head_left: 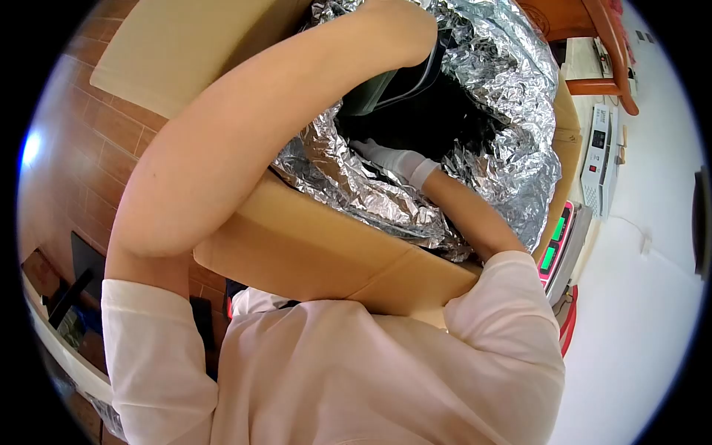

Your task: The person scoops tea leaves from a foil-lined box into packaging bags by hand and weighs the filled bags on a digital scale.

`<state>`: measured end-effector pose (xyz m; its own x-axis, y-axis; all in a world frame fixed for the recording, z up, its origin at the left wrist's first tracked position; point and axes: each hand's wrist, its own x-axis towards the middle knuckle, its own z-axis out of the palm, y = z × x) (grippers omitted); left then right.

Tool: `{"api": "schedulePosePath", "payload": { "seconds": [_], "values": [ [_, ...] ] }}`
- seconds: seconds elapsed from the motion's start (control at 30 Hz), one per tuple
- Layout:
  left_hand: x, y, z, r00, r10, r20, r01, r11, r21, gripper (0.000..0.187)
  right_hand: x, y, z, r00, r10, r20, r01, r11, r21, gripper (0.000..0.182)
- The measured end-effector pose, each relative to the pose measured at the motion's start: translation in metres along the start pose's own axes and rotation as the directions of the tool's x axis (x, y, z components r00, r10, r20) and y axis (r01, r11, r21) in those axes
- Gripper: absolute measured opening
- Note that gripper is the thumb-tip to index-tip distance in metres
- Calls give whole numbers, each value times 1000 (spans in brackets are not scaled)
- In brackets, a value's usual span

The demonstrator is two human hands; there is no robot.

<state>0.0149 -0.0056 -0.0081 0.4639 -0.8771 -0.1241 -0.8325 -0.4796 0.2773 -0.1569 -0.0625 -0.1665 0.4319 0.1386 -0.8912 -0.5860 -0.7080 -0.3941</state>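
Note:
A cardboard box (319, 245) holds a lining of crumpled silver foil (512, 67) around a dark interior. My right hand (393, 159), in a white glove, reaches inside beside the near foil wall. Its fingers look stretched out in the shadow, and nothing shows in them. My left forearm (267, 111) arches over the box from the left and bends down at the top. Behind that bent wrist my left hand is hidden, so its grip cannot be seen. Next to the wrist, a dark see-through container (393, 89) stands tilted in the opening.
A box flap (185, 52) sticks out at the upper left over the brown tiled floor (111, 141). Right of the box are a scale with green displays (552, 245), a white device (598, 159) and a wooden chair (604, 52). A white wall rises at far right.

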Motion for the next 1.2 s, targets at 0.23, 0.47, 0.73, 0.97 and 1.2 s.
{"api": "schedulePosePath", "payload": {
  "seconds": [0.23, 0.47, 0.73, 0.97, 1.2],
  "values": [
    [5, -5, 7, 996, -21, -84, 15, 998, -67, 26, 51, 41, 5, 975, -140, -175, 104, 974, -203, 56],
    [5, -14, 13, 982, 106, -155, -103, 994, 26, 18, -7, 3, -13, 982, -153, -112, 168, 976, 141, 61],
    [-24, 3, -27, 977, 17, 214, -21, 1000, 14, 18, -61, 11, -62, 944, -142, -298, 309, 702, 642, 45],
    [-16, 3, -13, 887, 71, 456, 55, 965, -257, 36, -165, -18, -48, 836, -127, -534, 536, 403, 742, 45],
    [-11, 20, 8, 936, 172, 309, -53, 932, -358, 17, -205, -29, -46, 701, -39, -712, 708, 155, 689, 33]
  ]
}}
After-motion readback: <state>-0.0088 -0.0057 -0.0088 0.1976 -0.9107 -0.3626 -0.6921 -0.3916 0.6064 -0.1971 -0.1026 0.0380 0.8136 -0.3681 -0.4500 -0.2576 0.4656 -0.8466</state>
